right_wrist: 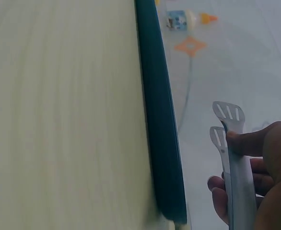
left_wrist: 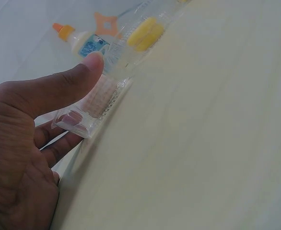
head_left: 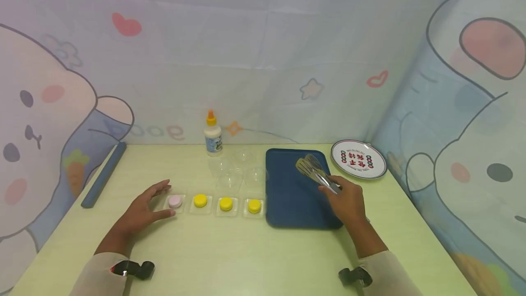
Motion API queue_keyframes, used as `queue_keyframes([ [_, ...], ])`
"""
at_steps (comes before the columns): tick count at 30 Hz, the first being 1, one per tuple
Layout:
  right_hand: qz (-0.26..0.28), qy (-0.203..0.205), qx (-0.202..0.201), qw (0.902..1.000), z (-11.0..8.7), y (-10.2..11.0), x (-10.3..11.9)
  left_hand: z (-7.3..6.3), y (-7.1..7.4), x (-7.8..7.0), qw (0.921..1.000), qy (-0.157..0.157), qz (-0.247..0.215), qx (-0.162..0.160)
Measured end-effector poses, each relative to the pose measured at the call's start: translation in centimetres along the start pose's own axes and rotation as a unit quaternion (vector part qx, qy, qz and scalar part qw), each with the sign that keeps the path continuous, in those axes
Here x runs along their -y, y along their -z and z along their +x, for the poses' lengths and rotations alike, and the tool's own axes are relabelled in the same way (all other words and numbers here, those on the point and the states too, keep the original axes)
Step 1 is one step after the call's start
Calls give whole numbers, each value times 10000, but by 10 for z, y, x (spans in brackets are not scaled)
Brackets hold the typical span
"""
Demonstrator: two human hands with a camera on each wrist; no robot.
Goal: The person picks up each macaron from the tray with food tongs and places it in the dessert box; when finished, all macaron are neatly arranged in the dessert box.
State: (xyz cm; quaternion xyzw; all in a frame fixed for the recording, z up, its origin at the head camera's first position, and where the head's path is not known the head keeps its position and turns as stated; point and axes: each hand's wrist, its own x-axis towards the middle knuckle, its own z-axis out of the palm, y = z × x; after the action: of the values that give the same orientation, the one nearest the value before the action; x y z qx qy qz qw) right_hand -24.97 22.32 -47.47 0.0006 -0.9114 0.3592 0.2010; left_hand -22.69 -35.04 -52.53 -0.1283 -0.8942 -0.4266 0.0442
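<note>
My left hand (head_left: 141,211) is at the left end of a row of small clear plastic trays, thumb and fingers spread apart beside the pink macaron (head_left: 175,201) in its tray. In the left wrist view the thumb (left_wrist: 78,79) overlaps that tray, with other fingers seen beyond it. Three yellow macarons (head_left: 226,203) sit in their own clear trays to the right. Over the dark blue tray (head_left: 287,204), my right hand (head_left: 347,198) grips metal tongs (head_left: 316,172), their two slotted ends pointing up and left and slightly apart.
Clear plastic domed lids (head_left: 230,179) stand behind the macarons. Farther back is a white bottle (head_left: 213,138) with an orange tip. A white plate (head_left: 359,159) with red characters lies at the back right. A blue-grey bar (head_left: 104,175) lies along the left edge.
</note>
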Motion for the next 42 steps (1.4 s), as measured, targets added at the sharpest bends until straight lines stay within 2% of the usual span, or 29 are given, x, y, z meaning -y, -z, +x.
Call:
queue_keyframes([
  [8, -421, 16, -321, 9986, 0, 17, -27, 1, -1, -2, 10000, 25, 51, 20],
  [14, -687, -179, -522, 9961, 1, 24, -48, 1, -2, -4, 10000, 71, 35, 13],
  [20, -925, -391, -383, 9942, 0, 34, -61, 1, -3, -6, 9998, 166, -89, 90],
  [27, -1067, -535, -362, 9922, 0, 43, -77, 1, 0, -6, 9999, 96, -41, 96],
  [34, -1198, -618, -237, 9906, 2, 44, -88, 0, 2, -7, 9998, 152, -29, 104],
  [42, -1111, -627, 9, 9918, 3, 43, -97, 0, 2, -6, 9997, 171, -78, 158],
])
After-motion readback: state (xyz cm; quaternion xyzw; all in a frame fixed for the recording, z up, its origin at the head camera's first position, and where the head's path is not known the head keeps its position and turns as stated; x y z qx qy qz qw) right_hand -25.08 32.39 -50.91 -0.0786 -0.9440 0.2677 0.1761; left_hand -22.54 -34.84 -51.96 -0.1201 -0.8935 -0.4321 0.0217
